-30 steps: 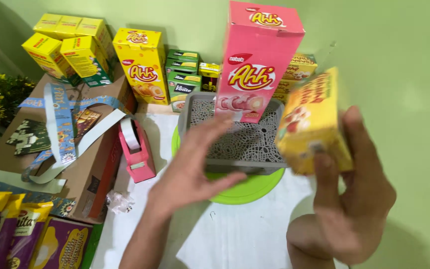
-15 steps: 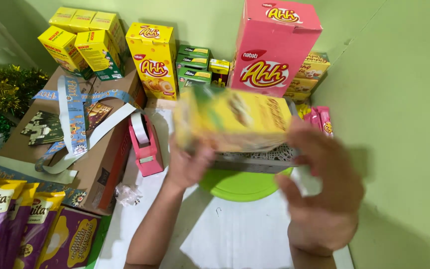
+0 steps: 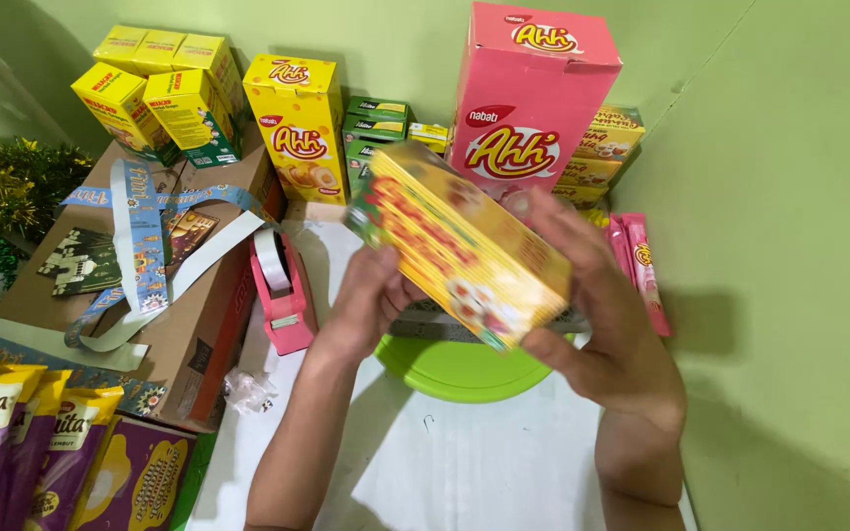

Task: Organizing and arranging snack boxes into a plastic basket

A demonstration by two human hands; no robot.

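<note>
The setting was a home packing corner against a green wall. Stacked snack boxes, a pink tape dispenser, tinsel and printed ribbon lay on a floor sheet.

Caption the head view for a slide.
Both hands, left hand and right hand, hold a yellow box over a green plate.

A box is held between the left hand and right hand, above a basket set on a plate. A tall carton stands behind; a tape dispenser lies left.
</note>
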